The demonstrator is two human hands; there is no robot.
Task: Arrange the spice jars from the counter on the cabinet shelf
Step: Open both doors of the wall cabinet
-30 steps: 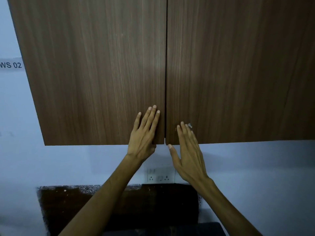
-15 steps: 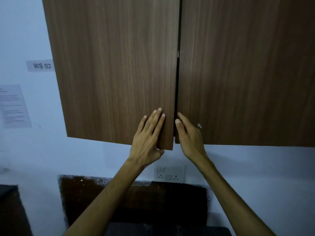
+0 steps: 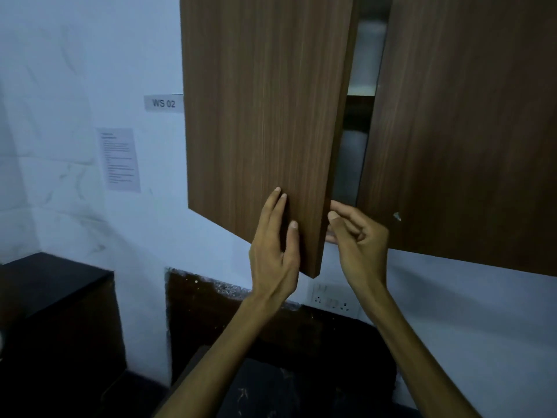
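Note:
A brown wooden wall cabinet fills the upper view. Its left door [image 3: 259, 116] stands partly swung out, and the right door [image 3: 464, 131] is also slightly ajar. Through the gap between them a dark shelf edge [image 3: 358, 99] and pale inner walls show. My left hand [image 3: 275, 245] holds the left door's lower free corner, fingers on its front face and thumb at the edge. My right hand [image 3: 357, 236] has its fingers curled at the inner edge of the right door, beside the left door's edge. No spice jars are in sight.
A dark counter [image 3: 271, 384] lies below, with a dark backsplash patch and a wall socket [image 3: 331, 300] behind it. A black unit [image 3: 51, 297] stands at the left. A "WS 02" label [image 3: 163, 103] and a printed sheet [image 3: 119, 159] hang on the white wall.
Both doors went from closed to ajar. The left door has swung out toward me with my left hand on it. My right hand's fingers have curled at the gap. The view has shifted right.

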